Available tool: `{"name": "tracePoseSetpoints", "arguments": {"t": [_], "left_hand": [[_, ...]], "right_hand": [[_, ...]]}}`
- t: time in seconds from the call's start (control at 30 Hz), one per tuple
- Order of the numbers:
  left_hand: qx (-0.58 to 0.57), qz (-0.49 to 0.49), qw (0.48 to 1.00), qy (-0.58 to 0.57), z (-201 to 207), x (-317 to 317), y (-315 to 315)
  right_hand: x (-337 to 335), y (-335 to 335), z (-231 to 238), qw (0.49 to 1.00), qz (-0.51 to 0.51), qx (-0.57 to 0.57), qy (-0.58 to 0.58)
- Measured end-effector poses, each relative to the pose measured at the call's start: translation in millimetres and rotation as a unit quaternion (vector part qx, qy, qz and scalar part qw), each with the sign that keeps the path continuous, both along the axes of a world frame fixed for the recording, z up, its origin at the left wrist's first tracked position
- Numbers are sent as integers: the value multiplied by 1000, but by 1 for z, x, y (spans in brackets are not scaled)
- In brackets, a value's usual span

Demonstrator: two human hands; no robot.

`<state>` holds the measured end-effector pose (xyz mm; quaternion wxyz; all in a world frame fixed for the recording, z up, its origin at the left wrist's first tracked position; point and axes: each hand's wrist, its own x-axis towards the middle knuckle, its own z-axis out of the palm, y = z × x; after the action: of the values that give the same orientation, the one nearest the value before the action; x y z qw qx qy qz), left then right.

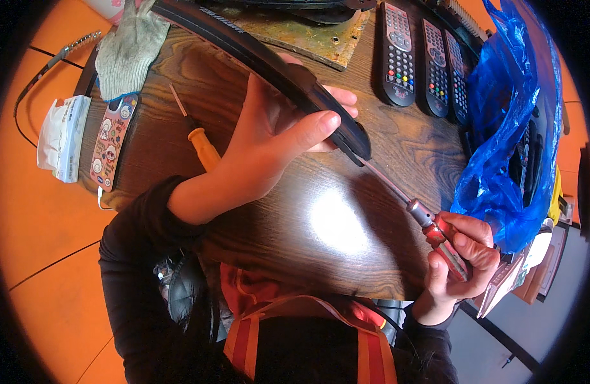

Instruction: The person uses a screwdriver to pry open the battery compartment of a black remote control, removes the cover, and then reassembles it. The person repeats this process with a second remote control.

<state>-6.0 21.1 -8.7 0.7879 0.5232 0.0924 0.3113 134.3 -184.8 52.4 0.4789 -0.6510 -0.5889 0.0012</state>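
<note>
Remote controls (435, 70) and blue plastic bag (490, 185) rightward; left hand (272, 125) grasps long, slim black casing (287, 74); right hand (474, 256) clenches red-handled screwdriver (421, 213)

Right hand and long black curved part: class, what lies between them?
In the head view, a red-handled screwdriver: the right hand grips its handle, and its shaft extends to the lower end of the black curved part.

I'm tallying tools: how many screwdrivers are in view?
2. A red-handled metal screwdriver is in the right hand; a yellow-handled metal screwdriver lies on the dark wooden table, partly hidden by the left forearm. Others may be inside the crumpled blue plastic bag.
</note>
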Motion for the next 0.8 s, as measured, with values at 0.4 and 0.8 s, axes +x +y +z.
{"name": "tracePoseSetpoints", "arguments": {"t": [0.4, 0.8], "left_hand": [[53, 35, 997, -30, 2, 4, -4], [27, 89, 995, 40, 4, 4, -3]], "right_hand": [[-15, 4, 1, 948, -100, -24, 300], [-2, 14, -13, 945, -51, -29, 321]]}}
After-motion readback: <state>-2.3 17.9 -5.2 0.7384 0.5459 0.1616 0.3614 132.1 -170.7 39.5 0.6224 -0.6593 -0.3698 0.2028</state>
